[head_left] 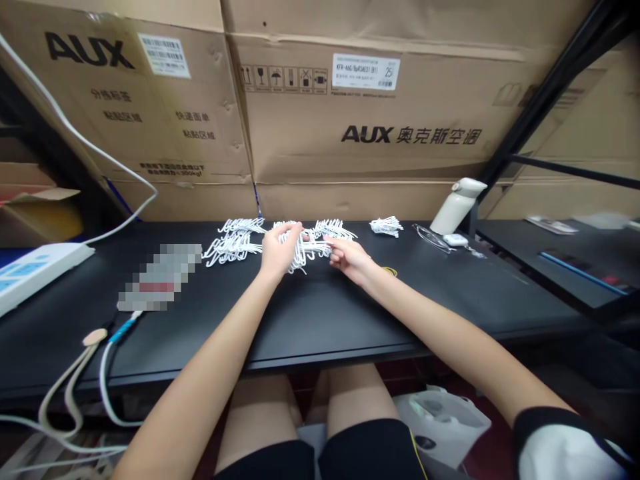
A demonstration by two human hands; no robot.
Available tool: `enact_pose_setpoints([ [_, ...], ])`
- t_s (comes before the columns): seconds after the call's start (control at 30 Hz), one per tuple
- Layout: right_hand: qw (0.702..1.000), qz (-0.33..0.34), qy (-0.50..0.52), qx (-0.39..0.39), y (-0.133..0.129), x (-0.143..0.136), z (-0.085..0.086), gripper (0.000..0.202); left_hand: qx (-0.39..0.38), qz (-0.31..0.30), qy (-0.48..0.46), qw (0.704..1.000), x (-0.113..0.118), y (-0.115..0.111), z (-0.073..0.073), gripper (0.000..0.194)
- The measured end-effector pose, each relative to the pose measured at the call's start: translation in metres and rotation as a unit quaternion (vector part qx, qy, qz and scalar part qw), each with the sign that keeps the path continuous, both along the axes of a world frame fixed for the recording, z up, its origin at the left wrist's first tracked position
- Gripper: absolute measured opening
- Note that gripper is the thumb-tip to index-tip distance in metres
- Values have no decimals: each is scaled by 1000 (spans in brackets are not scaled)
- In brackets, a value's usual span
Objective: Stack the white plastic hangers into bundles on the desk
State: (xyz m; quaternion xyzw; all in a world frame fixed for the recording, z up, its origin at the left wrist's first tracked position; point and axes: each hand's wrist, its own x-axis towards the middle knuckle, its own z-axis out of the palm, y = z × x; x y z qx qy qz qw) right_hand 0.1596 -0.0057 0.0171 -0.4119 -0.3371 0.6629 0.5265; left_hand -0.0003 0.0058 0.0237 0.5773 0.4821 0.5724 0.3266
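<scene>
My left hand point(280, 252) is closed around a bunch of white wire hooks point(300, 259) above the middle of the black table. To its right, my right hand point(350, 259) pinches the end of a white hook with thumb and forefinger. Rows of similar hooks point(231, 249) lie left of my left hand, and another group point(336, 229) sits just behind my right hand. Farther right is a bundle of white hooks point(386, 226), apart from the others. A yellow band point(390, 271) shows partly behind my right wrist.
Large cardboard boxes point(370, 153) stand along the back. A cream bottle point(457, 203), glasses point(431, 239) and a small white case point(455, 240) are at the right. On the left are a blurred-out flat object point(160, 277) with a cable and a white power strip point(37, 270).
</scene>
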Motion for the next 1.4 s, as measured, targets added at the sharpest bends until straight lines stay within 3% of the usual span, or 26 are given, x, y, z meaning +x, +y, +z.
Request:
enact_pose_setpoints([
  [0.1, 1000, 22, 11, -4, 0, 1, 1, 24, 36, -2, -5, 999, 0, 1, 0, 27],
  [0.27, 999, 13, 2, 33, 3, 3, 0, 27, -47, -39, -133, 989, 3, 1, 1, 24],
  [0.43, 998, -8, -7, 68, 8, 5, -4, 39, -63, -40, -170, 983, 3, 1, 2, 25],
  [0.83, 998, 11, 0, 66, 2, 3, 0, 32, -94, -54, -195, 975, 4, 0, 5, 21],
  [1.17, 991, 5, -23, 130, 4, 3, -3, 42, -126, -50, -230, 964, 4, -2, 8, 17],
  [1.4, 987, -10, -50, 149, 5, 1, -8, 37, -121, -57, -206, 969, 5, -2, 6, 19],
])
